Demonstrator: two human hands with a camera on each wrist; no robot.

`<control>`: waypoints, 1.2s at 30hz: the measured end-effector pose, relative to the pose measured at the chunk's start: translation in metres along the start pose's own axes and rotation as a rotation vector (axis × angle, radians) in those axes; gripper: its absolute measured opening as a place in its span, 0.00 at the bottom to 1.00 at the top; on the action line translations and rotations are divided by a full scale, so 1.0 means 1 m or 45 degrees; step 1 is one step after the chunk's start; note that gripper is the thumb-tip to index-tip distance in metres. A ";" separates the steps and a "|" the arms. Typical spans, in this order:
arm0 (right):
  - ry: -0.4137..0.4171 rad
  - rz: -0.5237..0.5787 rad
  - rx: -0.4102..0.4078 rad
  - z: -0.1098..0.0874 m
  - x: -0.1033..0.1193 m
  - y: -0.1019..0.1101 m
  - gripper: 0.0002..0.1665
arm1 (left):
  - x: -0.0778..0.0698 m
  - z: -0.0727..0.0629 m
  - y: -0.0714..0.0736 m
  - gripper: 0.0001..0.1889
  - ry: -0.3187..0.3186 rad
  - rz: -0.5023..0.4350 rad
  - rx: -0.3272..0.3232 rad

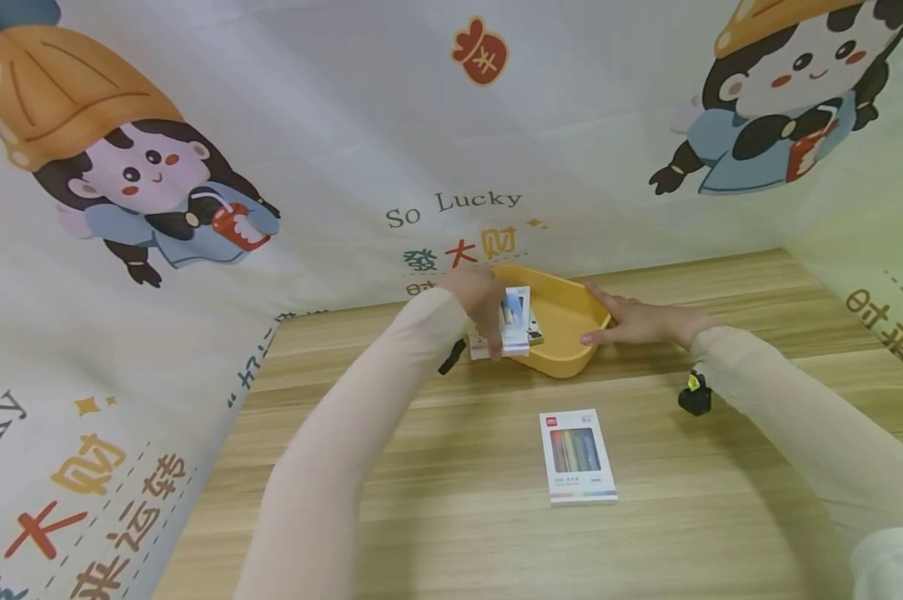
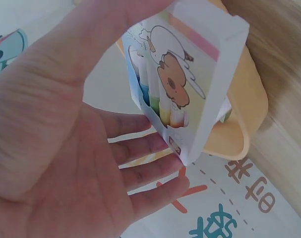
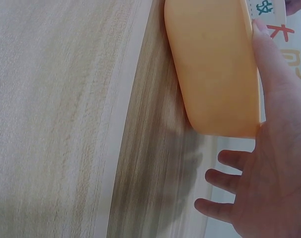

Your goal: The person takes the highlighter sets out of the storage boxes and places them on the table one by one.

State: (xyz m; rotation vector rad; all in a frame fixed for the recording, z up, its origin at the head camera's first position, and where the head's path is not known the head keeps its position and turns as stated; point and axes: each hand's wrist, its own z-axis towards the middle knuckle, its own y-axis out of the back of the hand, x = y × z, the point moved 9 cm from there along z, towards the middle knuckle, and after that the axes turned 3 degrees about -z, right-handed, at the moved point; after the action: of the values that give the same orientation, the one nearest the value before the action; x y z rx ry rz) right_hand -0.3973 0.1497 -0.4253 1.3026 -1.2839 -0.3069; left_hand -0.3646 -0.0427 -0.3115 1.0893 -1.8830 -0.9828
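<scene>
My left hand (image 1: 481, 304) pinches a white box of coloured pens (image 1: 516, 321) at the left end of a yellow plastic bin (image 1: 564, 367). In the left wrist view, this box of coloured pens (image 2: 177, 84) is tilted, with a cartoon print and a cut-out window; the fingertips lie along one edge. At the bin's right end, my right hand (image 1: 642, 321) grips the rim, thumb and forefinger spread across it. Three of its fingers (image 3: 224, 181) extend clear of the wall in the right wrist view. A partly hidden green-and-white item (image 1: 535, 331) shows in the bin beside the held box.
Another white box of coloured pens (image 1: 579, 457) lies flat on the wooden table (image 1: 459, 500), in front of the bin. A printed cloth (image 1: 331, 200) hangs behind the table and along its sides. A black strap end (image 1: 451, 357) shows near the left wrist.
</scene>
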 end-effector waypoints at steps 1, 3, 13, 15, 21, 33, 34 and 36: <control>0.002 -0.004 0.002 0.000 0.001 0.000 0.67 | 0.000 0.000 -0.002 0.44 0.002 0.008 0.019; -0.009 -0.008 0.008 0.000 0.001 0.000 0.66 | 0.000 0.000 -0.006 0.48 0.008 0.018 0.054; -0.011 -0.005 0.007 -0.002 0.002 0.000 0.65 | -0.006 -0.004 -0.023 0.57 -0.045 0.000 0.081; -0.003 -0.004 0.007 -0.002 0.003 0.001 0.65 | -0.006 -0.006 -0.024 0.58 -0.049 0.002 0.090; 0.005 -0.010 0.013 -0.002 0.004 0.000 0.65 | -0.005 -0.011 -0.029 0.60 -0.072 -0.013 0.085; -0.005 -0.001 0.017 0.000 0.001 -0.002 0.66 | -0.009 -0.024 -0.047 0.66 -0.095 -0.019 0.109; -0.006 -0.001 0.017 0.000 0.000 -0.002 0.66 | -0.009 -0.025 -0.047 0.66 -0.093 -0.018 0.109; 0.000 0.005 0.015 0.000 0.000 -0.001 0.65 | -0.009 -0.026 -0.048 0.65 -0.093 -0.013 0.110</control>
State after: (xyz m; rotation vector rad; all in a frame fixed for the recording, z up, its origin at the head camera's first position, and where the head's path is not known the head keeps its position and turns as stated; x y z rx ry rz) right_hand -0.3967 0.1488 -0.4262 1.3099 -1.2894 -0.2970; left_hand -0.3225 -0.0575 -0.3443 1.1282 -1.9966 -0.9662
